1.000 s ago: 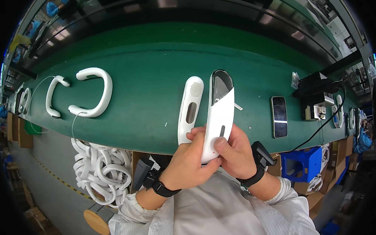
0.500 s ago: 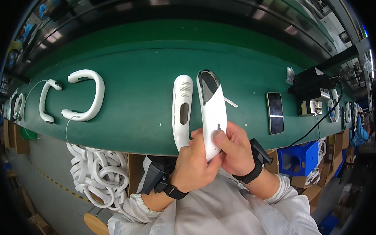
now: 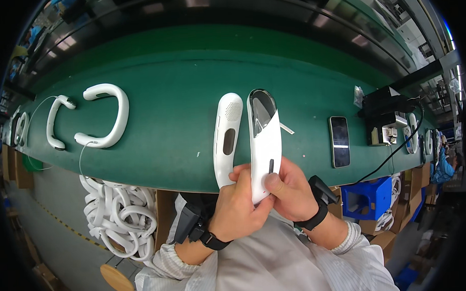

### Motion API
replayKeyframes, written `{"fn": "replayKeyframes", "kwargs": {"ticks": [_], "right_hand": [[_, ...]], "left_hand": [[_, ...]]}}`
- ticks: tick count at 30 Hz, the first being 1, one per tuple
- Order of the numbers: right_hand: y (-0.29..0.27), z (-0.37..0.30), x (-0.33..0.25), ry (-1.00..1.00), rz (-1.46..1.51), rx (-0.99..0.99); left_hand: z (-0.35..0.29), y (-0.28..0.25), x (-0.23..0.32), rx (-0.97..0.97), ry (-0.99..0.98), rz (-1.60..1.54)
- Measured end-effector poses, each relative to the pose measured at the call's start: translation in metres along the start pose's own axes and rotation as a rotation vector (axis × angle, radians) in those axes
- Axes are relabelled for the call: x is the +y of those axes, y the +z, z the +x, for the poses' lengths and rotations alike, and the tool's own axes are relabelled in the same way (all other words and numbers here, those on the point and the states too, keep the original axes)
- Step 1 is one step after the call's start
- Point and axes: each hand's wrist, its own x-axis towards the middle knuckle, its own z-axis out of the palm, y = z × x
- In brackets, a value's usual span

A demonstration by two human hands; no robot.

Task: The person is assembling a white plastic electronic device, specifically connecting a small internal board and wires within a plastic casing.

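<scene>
white casing (image 3: 264,144) — in both hands

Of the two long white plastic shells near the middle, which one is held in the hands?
The right one, the white shell with the dark glossy window: left hand and right hand grip its lower end. The perforated shell lies on the green belt.

A long green workbench (image 3: 179,70) stands above a grey floor (image 3: 62,238).
</scene>
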Motion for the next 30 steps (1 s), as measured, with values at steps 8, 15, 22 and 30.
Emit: {"fn": "replayKeyframes", "kwargs": {"ticks": [8, 15, 22, 30], "right_hand": [[-0.014, -0.016, 0.016, 0.067, -0.086, 0.088], [-0.008, -0.014, 0.017, 0.134, -0.015, 0.129], [-0.003, -0.012, 0.015, 0.149, -0.012, 0.154], [-0.003, -0.010, 0.015, 0.154, -0.030, 0.174]], "left_hand": [[-0.006, 0.010, -0.018, -0.006, 0.060, -0.012], [-0.009, 0.006, -0.027, -0.008, 0.095, -0.025], [-0.009, 0.001, -0.026, -0.029, 0.098, -0.052], [-0.008, 0.000, -0.025, -0.016, 0.114, -0.062]]}}
